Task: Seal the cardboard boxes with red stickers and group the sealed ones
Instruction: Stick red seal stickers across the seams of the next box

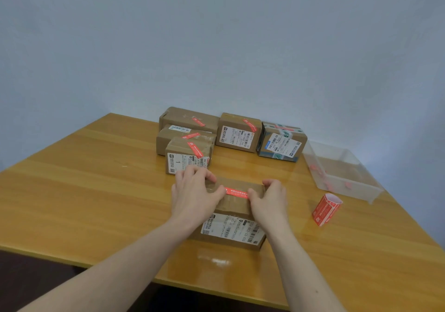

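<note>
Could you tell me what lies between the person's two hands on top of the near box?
In the head view, a red sticker lies across the box top, between the left hand and right hand; both thumbs touch its ends.

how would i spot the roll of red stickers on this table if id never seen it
Start at the clear plastic bin on the wooden table's right side. Just in front of it stands the roll of red stickers, alone. Unlike the brown boxes, it is a small red cylinder with white lettering.
</note>
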